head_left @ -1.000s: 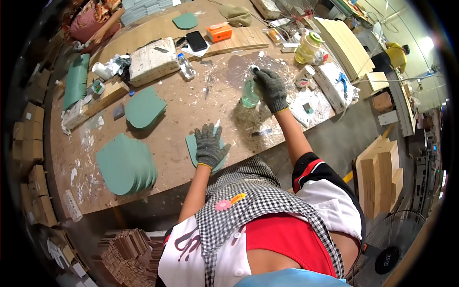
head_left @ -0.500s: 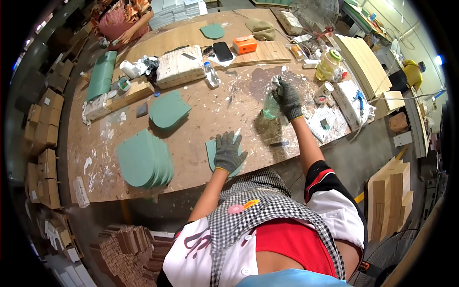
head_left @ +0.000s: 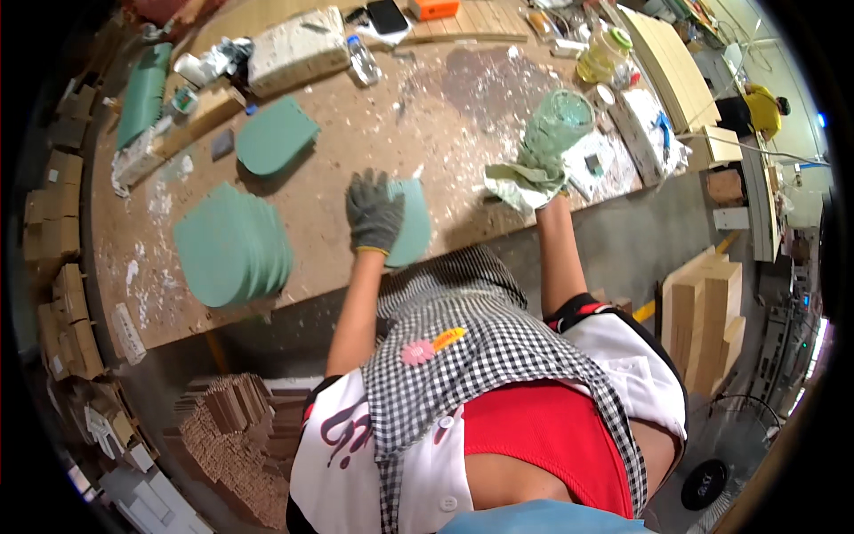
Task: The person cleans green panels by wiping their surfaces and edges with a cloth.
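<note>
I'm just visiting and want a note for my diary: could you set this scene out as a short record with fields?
Surface: white-spotted worktable
Left hand: gloved, flat, overlapping the left edge of a green piece
Right hand: hidden behind green bottle and crumpled greenish material; grip unclear
Table's left side: stack of green pieces
Background: person in yellow top
</note>
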Demonstrator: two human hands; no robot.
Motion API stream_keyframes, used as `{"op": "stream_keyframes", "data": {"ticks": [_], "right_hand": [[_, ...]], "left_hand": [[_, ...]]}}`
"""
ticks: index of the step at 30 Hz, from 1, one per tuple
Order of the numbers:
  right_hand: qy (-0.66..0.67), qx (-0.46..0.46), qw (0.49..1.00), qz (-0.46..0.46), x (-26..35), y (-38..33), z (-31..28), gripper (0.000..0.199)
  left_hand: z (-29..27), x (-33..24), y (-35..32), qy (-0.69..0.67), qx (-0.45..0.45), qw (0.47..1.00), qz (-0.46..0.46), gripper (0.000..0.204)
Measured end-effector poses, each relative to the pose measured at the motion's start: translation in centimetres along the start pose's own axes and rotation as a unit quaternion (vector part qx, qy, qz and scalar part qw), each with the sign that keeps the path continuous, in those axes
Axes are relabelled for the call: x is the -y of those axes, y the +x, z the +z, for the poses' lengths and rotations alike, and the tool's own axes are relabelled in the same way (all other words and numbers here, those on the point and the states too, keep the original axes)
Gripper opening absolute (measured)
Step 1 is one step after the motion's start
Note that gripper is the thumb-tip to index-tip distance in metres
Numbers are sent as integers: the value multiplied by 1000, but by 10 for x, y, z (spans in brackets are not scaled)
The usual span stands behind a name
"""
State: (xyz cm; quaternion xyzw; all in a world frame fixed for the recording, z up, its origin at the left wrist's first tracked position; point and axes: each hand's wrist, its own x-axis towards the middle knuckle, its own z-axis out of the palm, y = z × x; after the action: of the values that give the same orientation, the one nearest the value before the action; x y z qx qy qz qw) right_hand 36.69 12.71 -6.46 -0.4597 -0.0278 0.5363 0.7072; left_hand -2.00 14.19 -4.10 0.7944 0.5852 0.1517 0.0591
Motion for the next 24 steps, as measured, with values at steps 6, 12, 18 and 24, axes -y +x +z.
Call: {"op": "stream_keyframes", "data": {"ticks": [6, 12, 18, 24], "right_hand": [[-129, -137, 925, -330, 35, -16, 68, 39], [-602, 65, 569, -557, 32, -37, 153, 43], [-697, 54, 505, -506, 26, -94, 173, 45], [-829, 270, 390, -296, -114, -197, 92, 57]], "left_hand": [[3, 2, -5, 58, 58, 997, 9, 54], [4, -7, -12, 64, 53, 997, 6, 52], [15, 8, -19, 56, 0, 998, 11, 54], [9, 1, -10, 53, 31, 998, -2, 54]]}}
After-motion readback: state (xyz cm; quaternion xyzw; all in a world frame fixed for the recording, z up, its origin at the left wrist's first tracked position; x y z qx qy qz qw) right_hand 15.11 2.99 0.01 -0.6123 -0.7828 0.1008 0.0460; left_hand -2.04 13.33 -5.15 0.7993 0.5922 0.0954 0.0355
